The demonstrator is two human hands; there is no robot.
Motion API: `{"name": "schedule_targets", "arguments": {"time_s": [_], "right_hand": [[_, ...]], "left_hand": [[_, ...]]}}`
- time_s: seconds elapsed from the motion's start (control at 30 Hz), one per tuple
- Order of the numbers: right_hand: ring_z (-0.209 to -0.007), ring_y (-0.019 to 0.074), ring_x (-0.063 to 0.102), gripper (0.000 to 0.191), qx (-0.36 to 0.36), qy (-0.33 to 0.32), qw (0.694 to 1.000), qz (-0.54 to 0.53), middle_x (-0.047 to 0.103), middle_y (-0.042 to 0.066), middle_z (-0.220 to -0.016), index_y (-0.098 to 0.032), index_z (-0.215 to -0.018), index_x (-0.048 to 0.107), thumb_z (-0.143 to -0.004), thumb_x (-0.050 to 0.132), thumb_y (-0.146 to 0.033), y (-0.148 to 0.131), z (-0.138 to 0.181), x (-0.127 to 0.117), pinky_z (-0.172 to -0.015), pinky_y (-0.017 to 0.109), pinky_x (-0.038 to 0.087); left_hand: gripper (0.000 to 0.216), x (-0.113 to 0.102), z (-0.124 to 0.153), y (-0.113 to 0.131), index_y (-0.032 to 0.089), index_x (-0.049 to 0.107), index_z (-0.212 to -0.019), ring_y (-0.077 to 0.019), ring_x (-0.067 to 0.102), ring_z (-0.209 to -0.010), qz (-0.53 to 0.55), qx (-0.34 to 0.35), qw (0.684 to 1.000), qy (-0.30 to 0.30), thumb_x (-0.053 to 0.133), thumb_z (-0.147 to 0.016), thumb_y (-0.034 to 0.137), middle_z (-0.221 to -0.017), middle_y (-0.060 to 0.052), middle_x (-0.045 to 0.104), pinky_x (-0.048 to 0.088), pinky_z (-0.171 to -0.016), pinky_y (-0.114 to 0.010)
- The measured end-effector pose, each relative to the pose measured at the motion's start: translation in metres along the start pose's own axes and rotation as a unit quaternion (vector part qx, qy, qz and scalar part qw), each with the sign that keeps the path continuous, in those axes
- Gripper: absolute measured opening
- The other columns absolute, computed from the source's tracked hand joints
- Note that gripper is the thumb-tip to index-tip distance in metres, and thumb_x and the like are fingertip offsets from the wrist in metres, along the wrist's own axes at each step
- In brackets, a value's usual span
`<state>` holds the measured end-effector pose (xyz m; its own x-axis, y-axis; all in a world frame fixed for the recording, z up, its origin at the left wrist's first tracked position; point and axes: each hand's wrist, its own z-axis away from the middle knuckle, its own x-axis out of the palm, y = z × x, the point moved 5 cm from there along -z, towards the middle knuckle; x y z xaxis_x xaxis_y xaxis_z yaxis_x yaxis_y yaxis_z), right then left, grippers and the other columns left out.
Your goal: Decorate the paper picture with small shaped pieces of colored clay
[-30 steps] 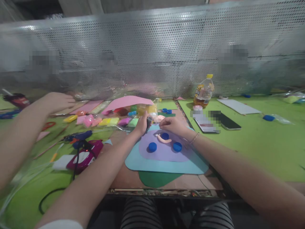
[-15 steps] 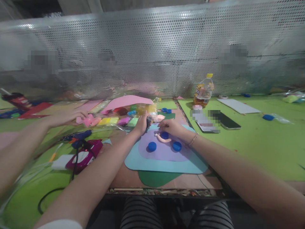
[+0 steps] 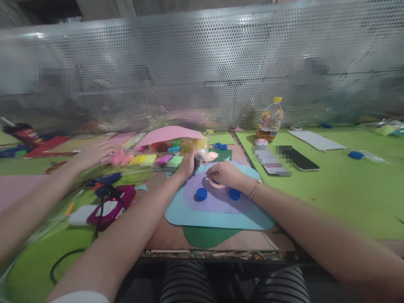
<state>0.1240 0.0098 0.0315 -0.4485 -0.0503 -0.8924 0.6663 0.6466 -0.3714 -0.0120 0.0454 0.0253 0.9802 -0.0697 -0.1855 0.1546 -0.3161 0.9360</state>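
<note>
My left hand (image 3: 188, 165) is closed around a small dark object (image 3: 198, 160) at the upper left of the lilac paper (image 3: 217, 205); its kind is unclear. Fingers pinched, my right hand (image 3: 223, 173) is at the white-tipped end of a curved peach clay strip (image 3: 216, 185). What sits between those fingertips is hidden. Under my right hand a blue bottle cap is mostly covered. Two more blue bottle caps, one on the left (image 3: 201, 194) and one on the right (image 3: 234, 194), lie on the lilac sheet. That sheet rests on light blue paper (image 3: 217, 222).
At left, another person's hand (image 3: 105, 151) reaches over pink clay (image 3: 121, 158). A glue gun (image 3: 104, 179), a purple device (image 3: 112, 208) and cables lie nearby. Wrapped clay packs (image 3: 143, 160) stand ahead. On the right are a drink bottle (image 3: 269, 120) and a phone (image 3: 301, 159).
My right hand has moved slightly left and down, onto the peach strip's white end, covering the upper cap. My left hand stays put. The other person's hand shifted slightly back from the pink clay.
</note>
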Motion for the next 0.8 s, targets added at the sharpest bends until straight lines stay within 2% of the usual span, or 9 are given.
{"name": "schedule_targets", "arguments": {"time_s": [0.13,0.27,0.43,0.6,0.8], "right_hand": [[-0.081,0.0189,0.065,0.029,0.001,-0.004,1.000,0.017,0.072,0.003,-0.087,-0.020,-0.088,0.074,-0.073,0.051,-0.011,-0.002,0.001,0.001,-0.071,0.023,0.045],[-0.081,0.0201,0.065,0.029,-0.030,-0.008,0.997,0.071,0.072,0.005,-0.091,-0.020,-0.093,0.073,-0.078,0.049,-0.015,-0.006,0.002,0.004,-0.072,0.025,0.044],[-0.076,0.0225,0.065,0.028,-0.054,-0.003,0.993,0.104,0.072,0.008,-0.085,-0.019,-0.090,0.074,-0.079,0.048,-0.017,-0.013,0.005,0.005,-0.070,0.029,0.044],[-0.078,0.0190,0.065,0.027,0.034,0.020,0.999,-0.010,0.072,0.002,-0.084,-0.021,-0.082,0.075,-0.070,0.053,-0.010,-0.006,0.003,0.001,-0.069,0.023,0.046],[-0.073,0.0149,0.065,0.021,0.104,0.013,0.986,-0.130,0.071,0.000,-0.075,-0.020,-0.073,0.072,-0.066,0.058,-0.006,0.005,-0.001,0.003,-0.065,0.019,0.047]], "left_hand": [[0.059,-0.001,-0.001,-0.001,0.018,0.056,-0.064,-0.0103,0.041,-0.040,0.001,0.001,1.000,0.003,0.022,-0.089,0.058,-0.044,0.000,0.046,0.031,-0.044,-0.026],[0.060,-0.001,-0.003,-0.004,0.017,0.056,-0.063,-0.0098,0.040,-0.039,0.004,0.005,1.000,0.014,0.022,-0.088,0.060,-0.043,0.000,0.045,0.030,-0.042,-0.026],[0.059,-0.002,-0.004,-0.006,0.018,0.055,-0.062,-0.0098,0.041,-0.040,0.009,-0.001,1.000,0.010,0.021,-0.089,0.058,-0.043,0.000,0.046,0.031,-0.044,-0.026],[0.058,-0.001,-0.003,-0.005,0.018,0.054,-0.063,-0.0100,0.041,-0.039,0.014,-0.008,1.000,0.013,0.023,-0.087,0.061,-0.043,0.000,0.046,0.031,-0.042,-0.024],[0.058,-0.001,-0.004,-0.007,0.017,0.054,-0.064,-0.0094,0.041,-0.038,0.016,-0.001,1.000,0.007,0.024,-0.085,0.063,-0.044,0.001,0.047,0.031,-0.041,-0.023]]}}
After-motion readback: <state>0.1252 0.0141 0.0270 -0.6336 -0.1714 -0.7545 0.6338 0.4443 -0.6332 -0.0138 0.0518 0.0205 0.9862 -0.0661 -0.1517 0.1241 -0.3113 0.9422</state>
